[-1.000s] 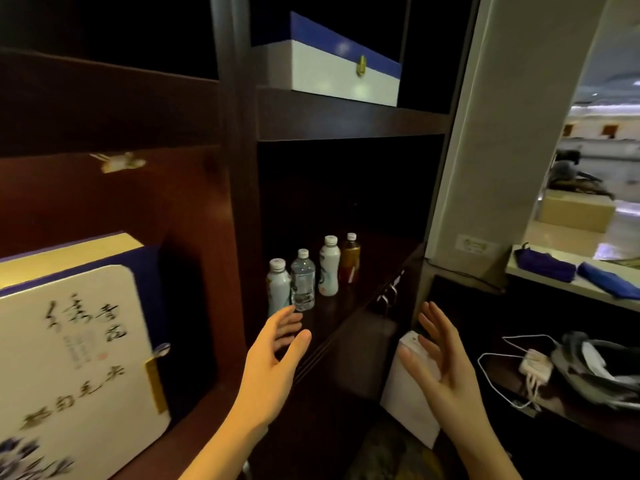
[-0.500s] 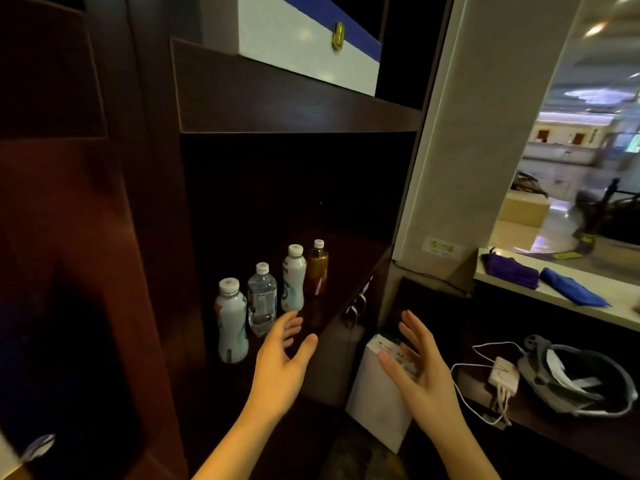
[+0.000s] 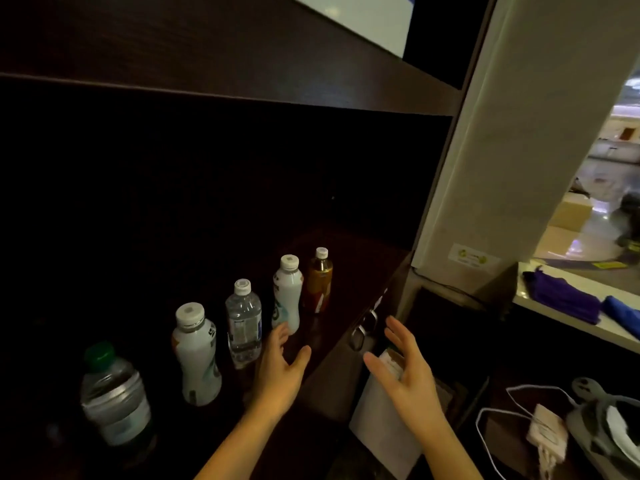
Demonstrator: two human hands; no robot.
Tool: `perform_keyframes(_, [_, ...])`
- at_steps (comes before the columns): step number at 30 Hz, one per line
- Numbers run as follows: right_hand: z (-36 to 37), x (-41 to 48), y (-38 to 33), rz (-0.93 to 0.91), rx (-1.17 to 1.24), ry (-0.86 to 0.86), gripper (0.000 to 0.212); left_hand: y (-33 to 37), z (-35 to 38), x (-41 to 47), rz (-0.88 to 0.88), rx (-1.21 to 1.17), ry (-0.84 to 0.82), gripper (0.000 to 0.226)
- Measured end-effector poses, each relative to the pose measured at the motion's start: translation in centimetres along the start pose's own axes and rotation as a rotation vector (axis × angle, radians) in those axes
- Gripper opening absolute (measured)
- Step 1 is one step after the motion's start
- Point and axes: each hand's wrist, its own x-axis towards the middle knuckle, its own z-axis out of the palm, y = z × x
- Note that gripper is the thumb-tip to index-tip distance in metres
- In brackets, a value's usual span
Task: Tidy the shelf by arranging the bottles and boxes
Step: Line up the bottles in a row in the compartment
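Note:
Several bottles stand in a row on the dark wooden shelf [image 3: 349, 258]: a green-capped clear bottle [image 3: 114, 396] nearest, a white bottle [image 3: 197, 355], a clear water bottle [image 3: 243, 323], another white bottle [image 3: 287, 294] and an amber drink bottle [image 3: 319, 280] farthest. My left hand [image 3: 280, 372] hovers open just right of the water bottle, touching nothing. My right hand [image 3: 405, 372] is open beyond the shelf's front edge, over a white box [image 3: 381, 434] standing lower down. A white and blue box [image 3: 367, 19] sits on the shelf above.
A pale pillar [image 3: 512, 150] rises at the right of the shelf. A counter [image 3: 568, 317] there holds purple and blue cloths. Below it lie a white cable with charger [image 3: 547, 431] and a grey helmet [image 3: 606, 420]. Drawer handles [image 3: 363, 327] line the shelf front.
The view has swung right and moved closer to the bottles; the large box at left has left the frame and a green-capped bottle has come into view. Both hands stay open, holding nothing.

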Motion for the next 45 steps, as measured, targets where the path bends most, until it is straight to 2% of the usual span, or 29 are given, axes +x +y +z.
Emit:
perform_keyframes(10, [1.4,12.8,6.8,-0.005,0.026,-0.207,0.082,-1.8,5.2,7.0,-0.105,0.116,0.205,0.082])
perform_keyframes(20, [5.9,20.6,11.9,0.029,0.037,-0.413,0.089,-4.5,6.2,11.2,-0.279,0.213,0.358,0.098])
perform_keyframes(24, [8.1,22.7,13.5,0.048,0.075,-0.465,0.092,-5.6,6.1,12.4,-0.316,0.209,0.367,0.095])
perform_keyframes(31, [10.7,25.2,14.9,0.016,0.106,-0.529,0.093,-6.8,5.9,13.2,-0.253,0.199,0.305,0.071])
perform_keyframes(38, [11.9,25.8,15.6,0.001,0.14,-0.525,0.081,-7.4,6.4,14.1,-0.23,0.147,0.389,0.066])
perform_keyframes(45, [12.1,25.9,15.8,-0.025,0.145,-0.502,0.076,-7.3,7.4,14.9,-0.186,0.256,0.497,0.066])
